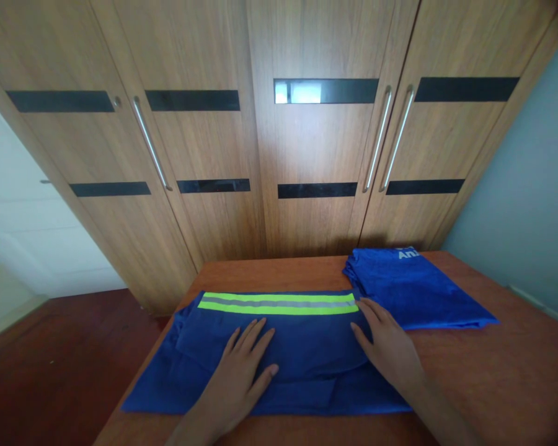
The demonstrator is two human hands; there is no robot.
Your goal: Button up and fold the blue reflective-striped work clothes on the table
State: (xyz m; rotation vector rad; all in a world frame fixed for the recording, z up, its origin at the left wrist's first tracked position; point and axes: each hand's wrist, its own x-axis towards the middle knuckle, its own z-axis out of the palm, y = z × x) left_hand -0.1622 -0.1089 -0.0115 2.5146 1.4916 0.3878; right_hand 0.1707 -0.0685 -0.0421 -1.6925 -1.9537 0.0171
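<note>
A dark blue work garment (302,347) lies folded on the table in front of me. Along its far edge runs a yellow-green and grey reflective stripe (279,303). My left hand (242,371) rests flat on the cloth left of the middle, fingers spread and pointing away from me. At the garment's right side is my right hand (390,347), fingers stretched out, with the tips touching the cloth by the right end of the stripe. Neither hand grips anything.
A second folded garment (413,291), brighter blue with white lettering, lies at the table's back right. The reddish-brown wooden table (488,378) stands before a wardrobe (307,142) with metal handles. A dark red floor (65,365) shows at left, and a pale wall (525,204) at right.
</note>
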